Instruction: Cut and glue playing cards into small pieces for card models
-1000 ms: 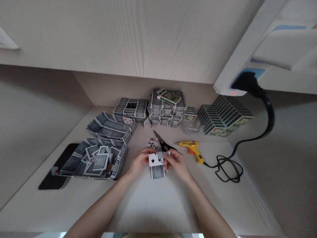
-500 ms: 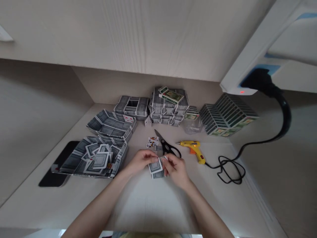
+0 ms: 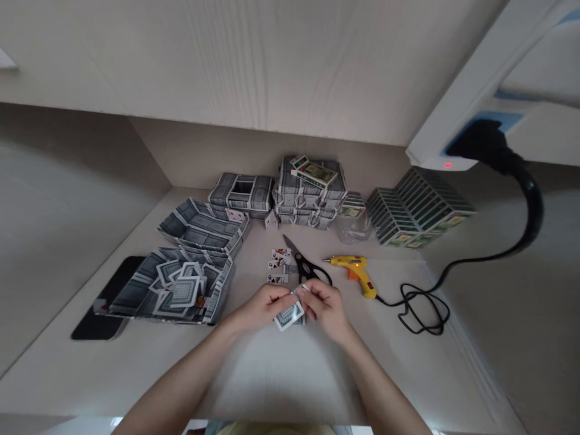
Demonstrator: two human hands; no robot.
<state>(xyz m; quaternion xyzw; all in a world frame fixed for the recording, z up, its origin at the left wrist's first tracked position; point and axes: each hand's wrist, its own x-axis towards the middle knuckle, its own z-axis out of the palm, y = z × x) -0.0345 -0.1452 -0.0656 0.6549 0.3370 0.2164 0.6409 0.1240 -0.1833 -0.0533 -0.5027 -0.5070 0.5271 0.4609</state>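
Between my two hands is a playing card, its grey patterned back facing up and tilted. My left hand pinches it along the upper left edge. The fingers of my right hand are closed on its upper right corner. Part of another card shows beneath it, mostly hidden. Just beyond my hands lie several cut card pieces with printed faces. Black-handled scissors lie beside them, blades pointing away. To the right rests a yellow hot glue gun with a small orange light.
At left, a card-built tray holds loose cards and overlaps a black phone. Another tray, a box with an opening and stacked card boxes stand behind. Card packs are right; a black cord loops down.
The held card has turned and now tilts toward the lower left. A strip with a printed face now lies on the table beyond my left hand.
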